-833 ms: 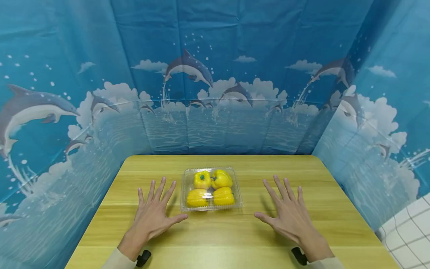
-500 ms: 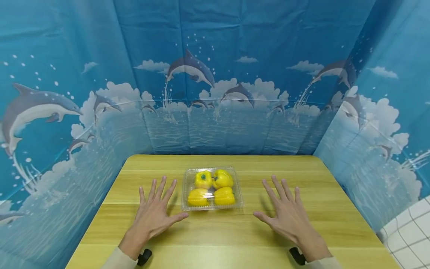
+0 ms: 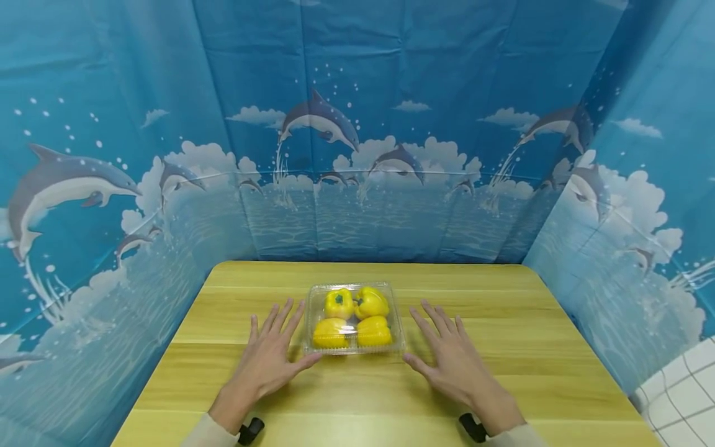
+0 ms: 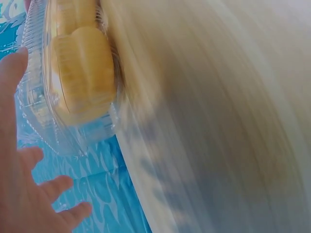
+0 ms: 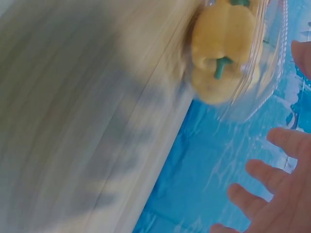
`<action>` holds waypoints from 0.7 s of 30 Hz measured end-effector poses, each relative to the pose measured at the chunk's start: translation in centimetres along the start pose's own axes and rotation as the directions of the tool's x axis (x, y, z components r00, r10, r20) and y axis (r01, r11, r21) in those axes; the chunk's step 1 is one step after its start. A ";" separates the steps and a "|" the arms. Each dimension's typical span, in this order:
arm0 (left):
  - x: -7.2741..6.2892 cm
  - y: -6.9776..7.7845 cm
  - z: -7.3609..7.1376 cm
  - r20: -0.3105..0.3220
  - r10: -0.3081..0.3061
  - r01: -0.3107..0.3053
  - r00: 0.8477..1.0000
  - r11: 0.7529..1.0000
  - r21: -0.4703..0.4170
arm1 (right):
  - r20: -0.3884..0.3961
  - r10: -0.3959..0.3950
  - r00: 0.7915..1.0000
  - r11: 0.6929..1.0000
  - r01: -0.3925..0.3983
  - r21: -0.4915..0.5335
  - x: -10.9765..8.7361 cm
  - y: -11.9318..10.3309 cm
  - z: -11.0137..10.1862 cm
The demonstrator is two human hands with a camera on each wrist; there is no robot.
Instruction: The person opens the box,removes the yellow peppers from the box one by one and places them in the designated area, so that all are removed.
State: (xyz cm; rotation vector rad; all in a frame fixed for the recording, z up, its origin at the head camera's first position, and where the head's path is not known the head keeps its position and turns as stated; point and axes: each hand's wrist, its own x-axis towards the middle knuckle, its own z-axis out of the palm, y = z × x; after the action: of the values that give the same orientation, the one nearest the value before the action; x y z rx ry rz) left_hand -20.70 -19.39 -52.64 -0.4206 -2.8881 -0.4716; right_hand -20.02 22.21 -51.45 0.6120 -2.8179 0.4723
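Clear plastic forms the box (image 3: 354, 351) that, in the head view, sits on the surface (image 3: 357, 400) between the left hand (image 3: 268, 357) and the right hand (image 3: 451, 363), both spread wide with fingers apart. Four yellow peppers (image 3: 374, 331) lie inside. A blue curtain (image 3: 357, 217) stands beyond the hands. From the left wrist, the thumb (image 4: 10, 73) overlaps the box's edge, contact unclear. From the right wrist, a gap shows between thumb (image 5: 303, 58) and box.
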 end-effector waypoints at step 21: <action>0.4 0.8 0.7 0.023 0.033 -0.027 0.999 0.976 -0.216 | 0.023 -0.105 0.994 0.989 0.102 0.110 2.0 -2.6 1.5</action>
State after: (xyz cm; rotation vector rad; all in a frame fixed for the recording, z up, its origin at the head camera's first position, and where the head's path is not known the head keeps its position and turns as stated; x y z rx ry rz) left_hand -20.93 -18.37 -52.95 -0.5057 -2.8609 -0.7837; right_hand -20.89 18.74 -51.63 0.7887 -2.7845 0.6050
